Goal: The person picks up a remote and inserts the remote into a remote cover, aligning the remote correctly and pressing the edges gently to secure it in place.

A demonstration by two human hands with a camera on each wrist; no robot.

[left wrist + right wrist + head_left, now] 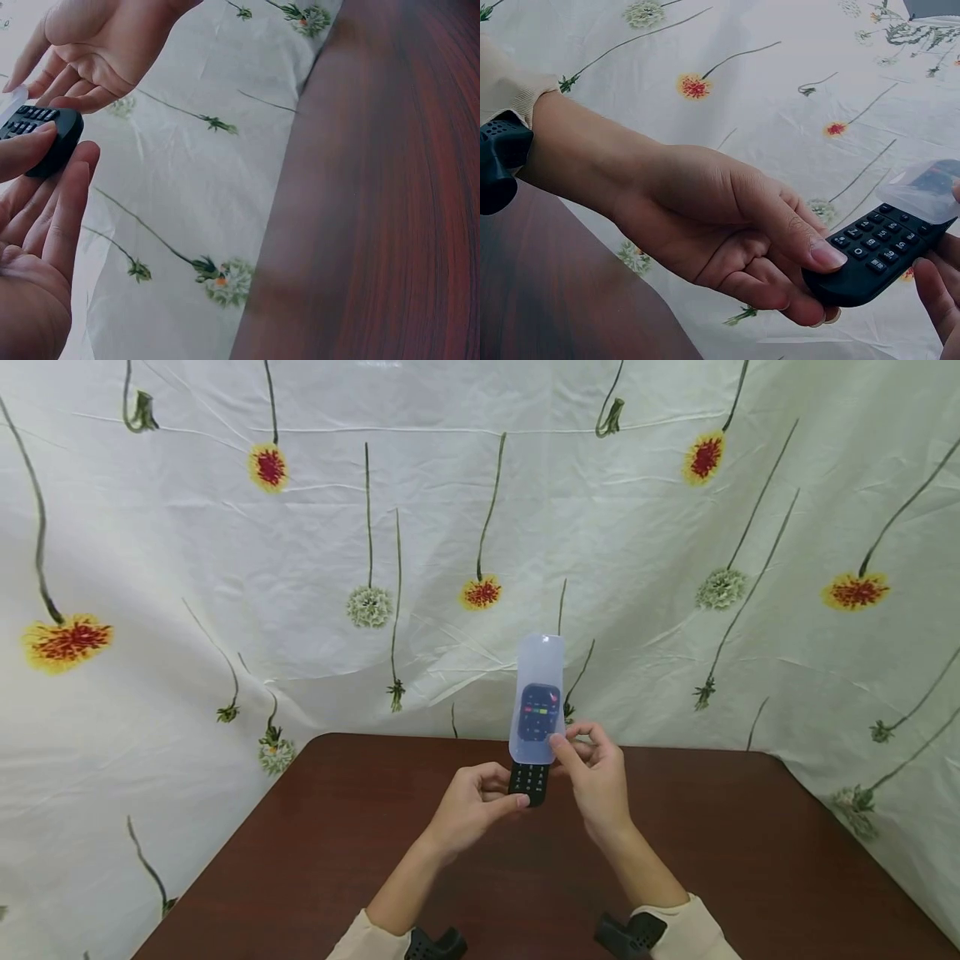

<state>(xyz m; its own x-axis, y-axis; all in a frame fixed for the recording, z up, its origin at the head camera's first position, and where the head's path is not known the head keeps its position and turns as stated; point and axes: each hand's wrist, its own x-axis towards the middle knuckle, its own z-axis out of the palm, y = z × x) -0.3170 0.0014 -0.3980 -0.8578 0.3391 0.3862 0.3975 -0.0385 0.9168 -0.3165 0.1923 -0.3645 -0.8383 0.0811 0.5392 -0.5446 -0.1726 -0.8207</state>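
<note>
Both hands raised above the dark brown tabletop (300, 860): left hand (472, 806) gripping the lower end of the black button-faced remote control (529, 779), right hand (596, 777) pinching the translucent bluish silicone sleeve (537, 693) over its upper half. Long axis upright, pointing away toward the flower-printed white cloth backdrop (225, 568); nothing between.

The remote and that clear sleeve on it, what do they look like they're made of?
The remote looks like matte black hard plastic with small, possibly rubber keys; it shows no shine. The sleeve looks like soft, frosted translucent silicone or similar: the remote shows dimly through it. The left hand grips the remote; the right hand pinches the sleeve.
</note>
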